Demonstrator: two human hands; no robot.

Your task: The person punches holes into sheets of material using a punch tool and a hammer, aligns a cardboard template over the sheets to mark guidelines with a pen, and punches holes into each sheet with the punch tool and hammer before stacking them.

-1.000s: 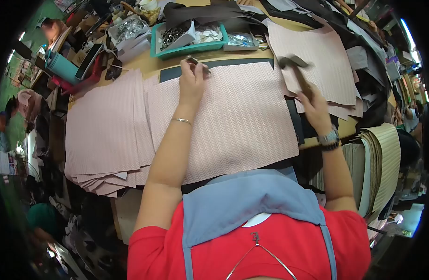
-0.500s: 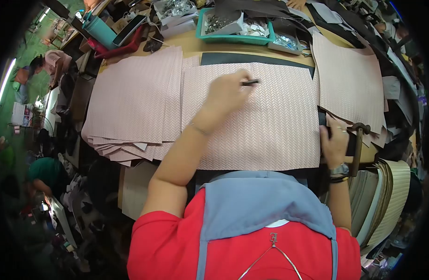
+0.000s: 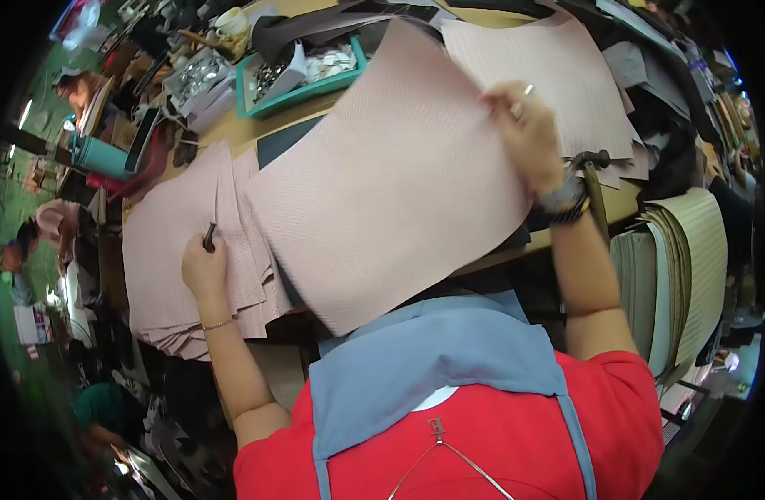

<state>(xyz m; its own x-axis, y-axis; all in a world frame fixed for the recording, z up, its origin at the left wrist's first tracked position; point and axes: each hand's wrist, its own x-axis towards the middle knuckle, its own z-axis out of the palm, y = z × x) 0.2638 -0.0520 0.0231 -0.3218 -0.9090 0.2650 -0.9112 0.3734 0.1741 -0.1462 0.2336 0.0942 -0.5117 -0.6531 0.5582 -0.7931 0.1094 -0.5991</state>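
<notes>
A large pale pink sheet point(image 3: 391, 183) with a woven texture is raised and slanted above the table. Its upper right edge is pinched in my right hand point(image 3: 528, 137), which wears a ring and a watch. Over the left stack of similar pink sheets point(image 3: 161, 258), my left hand point(image 3: 205, 271) is closed around a short dark pen-like tool point(image 3: 210, 237). Another pink stack point(image 3: 549, 71) lies at the upper right, beyond my right hand. Part of a dark mat point(image 3: 286, 140) shows beneath the raised sheet.
A teal tray point(image 3: 245, 93) of small metal parts stands at the back, beside a teal cup point(image 3: 103, 158). A metal clamp point(image 3: 595, 160) grips the right table edge. Upright sheets point(image 3: 695, 275) stand at the right. A co-worker point(image 3: 57, 225) is at far left.
My right hand has taken the middle sheet's edge and raised it. My left hand, still with the dark tool, has moved from that sheet to the left stack. The view has turned.
</notes>
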